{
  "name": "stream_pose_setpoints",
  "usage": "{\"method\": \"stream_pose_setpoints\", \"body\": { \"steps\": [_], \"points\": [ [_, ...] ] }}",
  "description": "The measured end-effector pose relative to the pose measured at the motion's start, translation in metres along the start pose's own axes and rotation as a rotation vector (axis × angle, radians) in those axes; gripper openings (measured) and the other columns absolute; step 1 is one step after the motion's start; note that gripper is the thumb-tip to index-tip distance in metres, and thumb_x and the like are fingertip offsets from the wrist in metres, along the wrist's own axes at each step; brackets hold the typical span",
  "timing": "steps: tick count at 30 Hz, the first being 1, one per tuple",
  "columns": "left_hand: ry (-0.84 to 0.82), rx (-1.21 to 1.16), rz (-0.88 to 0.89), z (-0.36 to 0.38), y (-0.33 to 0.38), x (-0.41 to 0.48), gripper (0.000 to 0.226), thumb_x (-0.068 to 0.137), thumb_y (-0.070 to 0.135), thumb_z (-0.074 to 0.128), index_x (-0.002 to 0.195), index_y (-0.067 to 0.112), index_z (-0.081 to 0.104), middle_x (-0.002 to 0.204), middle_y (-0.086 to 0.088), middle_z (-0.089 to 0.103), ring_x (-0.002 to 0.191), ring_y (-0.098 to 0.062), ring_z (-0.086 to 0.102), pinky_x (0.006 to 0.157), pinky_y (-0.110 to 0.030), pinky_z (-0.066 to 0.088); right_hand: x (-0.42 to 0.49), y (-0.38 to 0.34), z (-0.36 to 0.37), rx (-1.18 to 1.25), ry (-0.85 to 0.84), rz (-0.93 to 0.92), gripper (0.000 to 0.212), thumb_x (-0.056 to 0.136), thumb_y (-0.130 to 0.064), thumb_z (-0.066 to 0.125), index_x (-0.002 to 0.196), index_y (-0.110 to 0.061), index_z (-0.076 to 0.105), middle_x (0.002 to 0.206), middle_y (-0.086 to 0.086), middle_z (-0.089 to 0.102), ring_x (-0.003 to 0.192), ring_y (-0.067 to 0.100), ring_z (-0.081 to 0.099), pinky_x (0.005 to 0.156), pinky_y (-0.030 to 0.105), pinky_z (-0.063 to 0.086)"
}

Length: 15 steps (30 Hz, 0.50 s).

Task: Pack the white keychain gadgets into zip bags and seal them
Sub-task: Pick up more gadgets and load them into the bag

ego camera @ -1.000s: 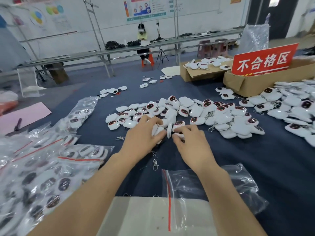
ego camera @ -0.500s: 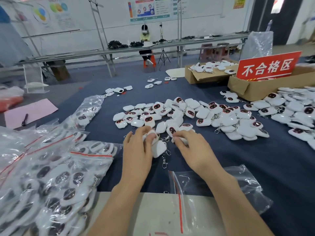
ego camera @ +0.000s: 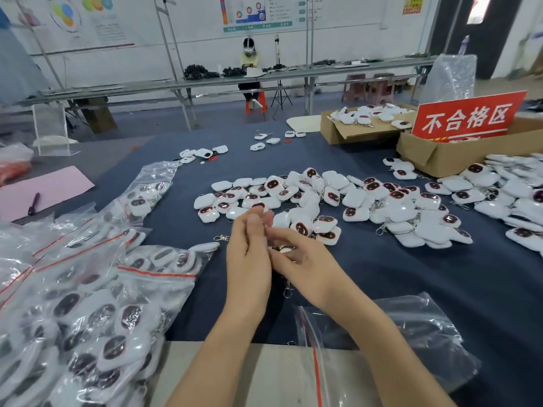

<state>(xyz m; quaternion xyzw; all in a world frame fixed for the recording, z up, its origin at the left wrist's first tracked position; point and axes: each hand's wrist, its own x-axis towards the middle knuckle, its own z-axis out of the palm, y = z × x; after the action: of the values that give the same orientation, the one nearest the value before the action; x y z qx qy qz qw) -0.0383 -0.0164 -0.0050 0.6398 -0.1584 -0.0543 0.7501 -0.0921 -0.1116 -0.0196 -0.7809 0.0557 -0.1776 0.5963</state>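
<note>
**Done:** Filled zip bags [ego camera: 88, 318] lie heaped at the left edge of the table [ego camera: 382, 274]. Their red seal strips appear closed, though glare prevents confirming each one.

**In hand:** The left hand [ego camera: 249, 259] and right hand [ego camera: 305, 265] meet just inside the near edge, with a held batch [ego camera: 283, 248] of gadgets between them. The batch is mostly hidden and only its metal clips show. The right hand's fingers curl around it. The left hand's fingers stand upright against it, and motion blur leaves it unclear whether they clasp it.

**Outstanding:** An empty zip bag [ego camera: 411, 327] lies over the near edge beside the right forearm, still unfilled. A loose pile [ego camera: 308, 201] covers the middle of the table, and a second pile [ego camera: 514, 201] sits at the right edge.

**Assessment:** Packing is well advanced, but a large share remains. This batch is still to be bagged and sealed.
</note>
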Motion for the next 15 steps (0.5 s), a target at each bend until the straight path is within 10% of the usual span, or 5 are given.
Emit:
{"method": "stream_pose_setpoints", "body": {
  "steps": [8,15],
  "points": [
    [-0.193,-0.035,0.016,0.005,-0.005,0.002,0.039,0.109,0.016,0.043,0.139,0.037,0.054,0.129,0.033,0.061,0.123,0.015,0.052,0.093,-0.005,0.046,-0.002,-0.002,-0.009,0.176,0.137,-0.049,0.032,0.1,-0.01,0.058,0.112,-0.038,0.067,0.106,-0.014,0.076,0.103,0.005,0.07,0.086,0.02,0.056],
    [-0.231,0.202,0.076,0.014,-0.026,-0.008,0.034,0.105,0.033,0.05,0.139,0.03,0.051,0.126,0.021,0.065,0.119,0.007,0.058,0.103,-0.022,0.047,-0.004,0.004,-0.018,0.428,0.205,0.075,0.032,0.096,-0.004,0.054,0.117,-0.021,0.07,0.112,0.002,0.076,0.11,0.017,0.071,0.097,0.031,0.055]
  ]
}}
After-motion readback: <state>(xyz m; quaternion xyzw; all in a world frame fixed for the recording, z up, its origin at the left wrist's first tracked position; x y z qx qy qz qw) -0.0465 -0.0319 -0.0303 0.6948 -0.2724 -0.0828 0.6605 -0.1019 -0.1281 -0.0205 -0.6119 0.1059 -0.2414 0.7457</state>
